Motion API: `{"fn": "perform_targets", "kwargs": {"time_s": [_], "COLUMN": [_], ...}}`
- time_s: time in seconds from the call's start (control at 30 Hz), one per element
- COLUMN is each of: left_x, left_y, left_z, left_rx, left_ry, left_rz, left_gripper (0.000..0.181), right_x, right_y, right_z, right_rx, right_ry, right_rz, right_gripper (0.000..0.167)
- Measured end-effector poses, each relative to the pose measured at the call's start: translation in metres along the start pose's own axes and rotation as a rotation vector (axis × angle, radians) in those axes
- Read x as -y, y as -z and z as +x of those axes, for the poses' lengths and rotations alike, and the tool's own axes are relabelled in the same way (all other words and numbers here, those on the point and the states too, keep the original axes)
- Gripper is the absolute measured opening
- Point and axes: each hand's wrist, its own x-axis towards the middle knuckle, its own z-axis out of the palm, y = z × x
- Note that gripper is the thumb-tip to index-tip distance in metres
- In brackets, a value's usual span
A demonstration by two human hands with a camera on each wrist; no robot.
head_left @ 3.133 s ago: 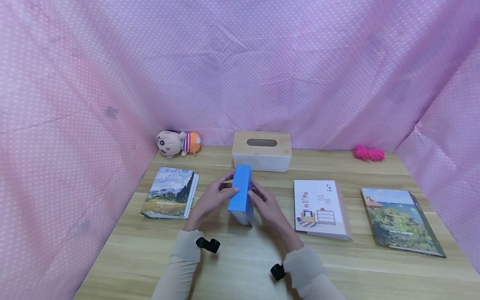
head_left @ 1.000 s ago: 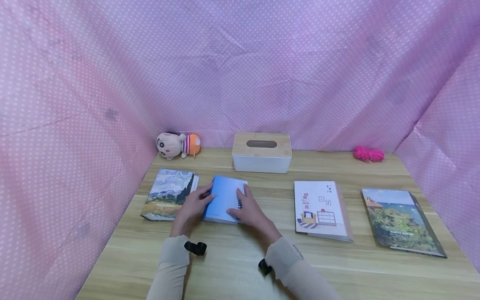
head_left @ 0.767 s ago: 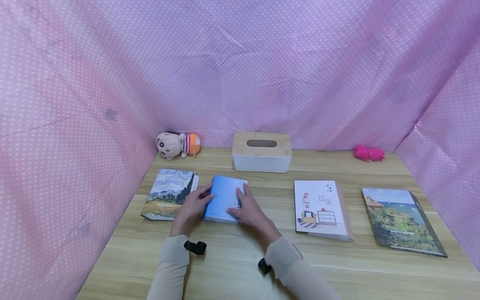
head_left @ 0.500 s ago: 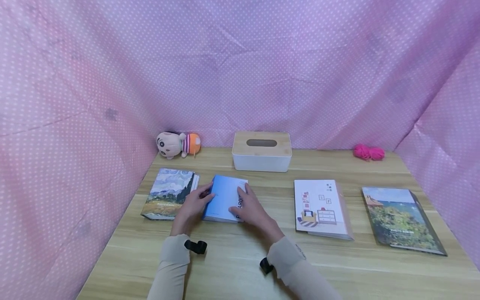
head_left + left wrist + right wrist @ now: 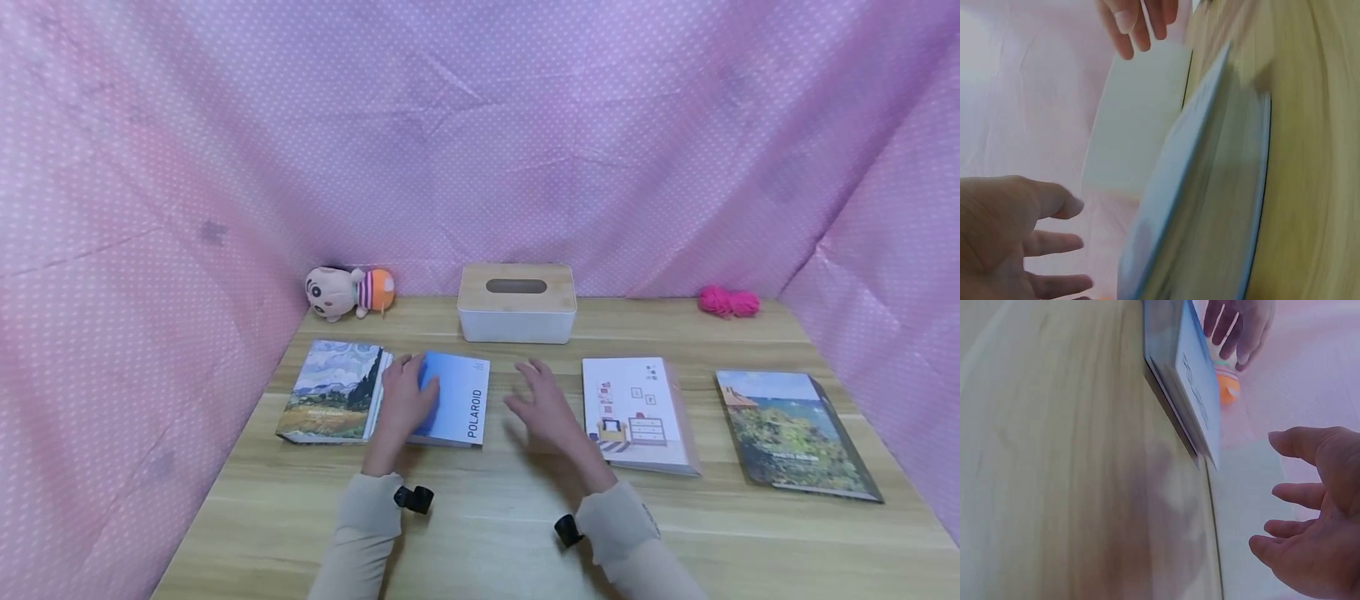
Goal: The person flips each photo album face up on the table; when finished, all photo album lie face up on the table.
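Note:
A blue album lettered POLAROID [image 5: 457,400] lies flat on the wooden table. My left hand [image 5: 405,402] hovers over its left edge with relaxed fingers, and the left wrist view shows that hand [image 5: 1004,231] apart from the cover. To the right of the album, my right hand [image 5: 551,412] is in the air above the table, fingers spread and holding nothing. In the right wrist view the album [image 5: 1191,387] stands clear of the right hand [image 5: 1329,519]. Close by on the left is a photo album with a painted landscape [image 5: 333,396], partly beside my left hand.
A white album with a furniture drawing [image 5: 637,412] and a seascape photo album [image 5: 795,433] lie to the right. Along the back are a plush doll [image 5: 348,292], a wooden-topped tissue box [image 5: 517,321] and a pink yarn bundle [image 5: 729,302]. Pink dotted cloth [image 5: 480,167] hangs behind the table.
The blue album stood upright between both hands and was laid flat, moved left. Both hands have just let go of it; the right hand has moved away to the right.

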Motion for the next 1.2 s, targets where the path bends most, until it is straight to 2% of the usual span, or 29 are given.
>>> {"fn": "perform_targets", "kwargs": {"time_s": [0.17,0.3,0.4,0.57,0.7,0.77,0.93,1.0,1.2], "left_x": [-0.023,-0.038,-0.047,-0.059,-0.07,-0.077,-0.094,-0.1,-0.116], "left_y": [-0.016,-0.033,-0.046,-0.064,-0.079,-0.089,-0.114,-0.121,-0.142], "left_z": [-0.006,-0.012,-0.018,-0.024,-0.028,-0.03,-0.036,-0.037,-0.036], "left_rx": [-0.104,-0.109,-0.073,0.029,0.124,0.173,0.289,0.32,0.382], "left_ry": [-0.043,-0.1,-0.149,-0.209,-0.248,-0.253,-0.235,-0.238,-0.265], "left_rz": [-0.016,-0.035,-0.08,-0.156,-0.167,-0.16,-0.166,-0.18,-0.148], "left_gripper": [0.047,0.044,0.044,0.048,0.053,0.057,0.063,0.065,0.071], "right_x": [-0.015,-0.028,-0.04,-0.059,-0.075,-0.082,-0.099,-0.105,-0.123], "right_y": [0.025,0.047,0.063,0.086,0.103,0.111,0.127,0.132,0.143], "right_z": [-0.008,-0.018,-0.025,-0.038,-0.049,-0.055,-0.068,-0.073,-0.082], "right_rx": [-0.075,-0.114,-0.149,-0.2,-0.206,-0.193,-0.101,-0.06,0.021], "right_ry": [0.04,0.012,0.001,0.013,-0.015,-0.049,-0.147,-0.16,-0.166], "right_rz": [-0.036,-0.05,-0.078,-0.131,-0.172,-0.186,-0.205,-0.202,-0.144], "right_gripper": [0.061,0.061,0.061,0.059,0.059,0.061,0.073,0.078,0.086]}}
